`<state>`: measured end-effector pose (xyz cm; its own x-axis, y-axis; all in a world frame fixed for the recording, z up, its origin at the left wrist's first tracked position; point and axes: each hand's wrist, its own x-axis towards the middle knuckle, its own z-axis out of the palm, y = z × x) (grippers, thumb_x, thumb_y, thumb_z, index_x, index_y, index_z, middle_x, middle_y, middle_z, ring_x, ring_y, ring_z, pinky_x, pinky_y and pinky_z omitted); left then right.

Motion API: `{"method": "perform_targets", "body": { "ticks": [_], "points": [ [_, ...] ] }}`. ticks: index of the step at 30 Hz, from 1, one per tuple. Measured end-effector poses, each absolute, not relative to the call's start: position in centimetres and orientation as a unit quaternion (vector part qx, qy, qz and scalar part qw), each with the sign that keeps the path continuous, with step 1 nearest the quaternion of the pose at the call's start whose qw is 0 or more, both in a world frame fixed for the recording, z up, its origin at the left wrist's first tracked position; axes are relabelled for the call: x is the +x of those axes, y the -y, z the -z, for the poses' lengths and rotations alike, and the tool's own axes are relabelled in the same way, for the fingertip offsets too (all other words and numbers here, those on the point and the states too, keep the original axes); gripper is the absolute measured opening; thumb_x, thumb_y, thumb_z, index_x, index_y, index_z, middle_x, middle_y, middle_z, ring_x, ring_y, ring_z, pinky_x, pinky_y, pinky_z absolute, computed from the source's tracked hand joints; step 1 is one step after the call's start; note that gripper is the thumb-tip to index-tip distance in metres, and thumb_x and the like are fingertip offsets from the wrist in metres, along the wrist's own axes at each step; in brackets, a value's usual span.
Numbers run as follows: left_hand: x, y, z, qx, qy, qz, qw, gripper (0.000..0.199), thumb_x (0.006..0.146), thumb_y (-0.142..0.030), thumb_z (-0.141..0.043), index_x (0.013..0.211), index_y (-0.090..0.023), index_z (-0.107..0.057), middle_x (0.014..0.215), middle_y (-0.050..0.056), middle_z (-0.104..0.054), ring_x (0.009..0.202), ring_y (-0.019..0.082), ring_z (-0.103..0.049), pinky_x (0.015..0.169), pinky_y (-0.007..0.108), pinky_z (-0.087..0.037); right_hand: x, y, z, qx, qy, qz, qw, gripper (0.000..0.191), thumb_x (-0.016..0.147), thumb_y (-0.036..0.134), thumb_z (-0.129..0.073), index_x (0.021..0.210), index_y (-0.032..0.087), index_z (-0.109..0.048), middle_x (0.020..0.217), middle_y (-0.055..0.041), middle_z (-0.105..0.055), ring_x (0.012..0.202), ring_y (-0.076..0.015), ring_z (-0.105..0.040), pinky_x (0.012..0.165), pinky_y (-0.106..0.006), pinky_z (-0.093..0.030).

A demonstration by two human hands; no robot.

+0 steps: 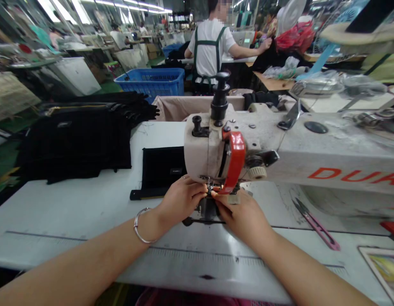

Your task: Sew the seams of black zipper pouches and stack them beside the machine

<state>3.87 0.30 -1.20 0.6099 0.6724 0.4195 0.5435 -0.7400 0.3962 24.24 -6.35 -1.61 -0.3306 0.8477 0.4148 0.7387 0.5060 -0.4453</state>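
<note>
A white sewing machine [203, 148] with a red guard stands on the pale table. My left hand [182, 197] is closed beside the needle area, its thumb and fingertips pressed together at the presser foot. From the right, my right hand [240, 212] reaches the same spot, fingers closed and fingertips nearly meeting the left ones. What they pinch is too small to make out. Left of the machine head lies a flat black fabric piece [160, 168] with a small label, and a black strip [146, 194] runs along its near edge toward my left hand.
Black fabric pieces [78, 140] are stacked at the left. Pink-handled thread snips [318, 225] lie at the right. Behind the table are a beige cloth-lined bin [181, 106], a blue basket [152, 83] and a person [209, 49] in a white shirt.
</note>
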Motion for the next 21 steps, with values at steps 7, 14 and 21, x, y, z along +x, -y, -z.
{"method": "perform_targets", "body": {
  "ticks": [7, 14, 21],
  "points": [
    [3.5, -0.5, 1.9, 0.889, -0.355, -0.268, 0.113, 0.009, 0.089, -0.019, -0.066, 0.089, -0.023, -0.074, 0.093, 0.002, -0.076, 0.091, 0.022, -0.07, 0.086, 0.035, -0.054, 23.9, 6.3, 1.5, -0.494, 0.807, -0.094, 0.31, 0.025, 0.092, 0.009, -0.051, 0.105, 0.017, -0.07, 0.106, -0.0125, -0.066, 0.095, -0.0271, -0.056, 0.083, -0.04, -0.048],
    [2.7, -0.7, 2.4, 0.894, -0.33, -0.28, 0.112, 0.017, 0.092, -0.024, -0.058, 0.089, -0.026, -0.075, 0.093, 0.001, -0.076, 0.086, 0.02, -0.071, 0.08, 0.03, -0.057, 23.3, 6.2, 1.7, -0.51, 0.81, -0.054, 0.286, 0.018, 0.086, 0.011, -0.059, 0.096, 0.022, -0.068, 0.092, -0.0043, -0.064, 0.088, -0.0215, -0.056, 0.078, -0.031, -0.046],
    [3.1, -1.1, 3.2, 0.885, -0.349, -0.288, 0.11, 0.018, 0.091, -0.024, -0.056, 0.091, -0.026, -0.074, 0.09, 0.002, -0.075, 0.085, 0.021, -0.07, 0.08, 0.033, -0.058, 23.2, 6.2, 2.0, -0.523, 0.801, -0.038, 0.289, 0.019, 0.085, 0.011, -0.058, 0.098, 0.021, -0.067, 0.093, -0.0054, -0.065, 0.09, -0.0227, -0.058, 0.078, -0.033, -0.049]
  ]
}}
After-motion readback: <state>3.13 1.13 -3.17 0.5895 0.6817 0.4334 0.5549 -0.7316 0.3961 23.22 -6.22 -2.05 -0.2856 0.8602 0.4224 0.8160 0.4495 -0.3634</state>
